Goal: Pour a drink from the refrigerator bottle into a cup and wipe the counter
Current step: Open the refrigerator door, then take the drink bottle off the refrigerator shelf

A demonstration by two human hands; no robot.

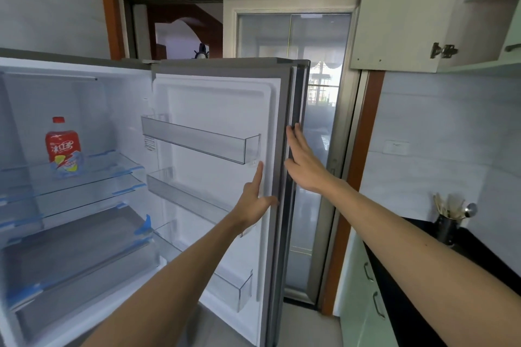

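The refrigerator stands open, its door (214, 110) swung out to the right. A bottle (64, 148) with a red cap and a red label stands upright on a glass shelf (112, 166) inside, at the left. My left hand (255, 201) lies flat against the inner face of the door near its edge, fingers apart, holding nothing. My right hand (303, 162) rests with straight fingers on the outer edge of the door, its fingertips at the dark edge strip. No cup is in view.
The door's shelves (197, 142) hold nothing. A dark counter (417, 276) with pale green cabinet fronts runs along the right, with a black utensil holder (448, 222) on it. A wall cabinet (408, 17) hangs open above. A sliding glass door (318, 93) stands behind the refrigerator door.
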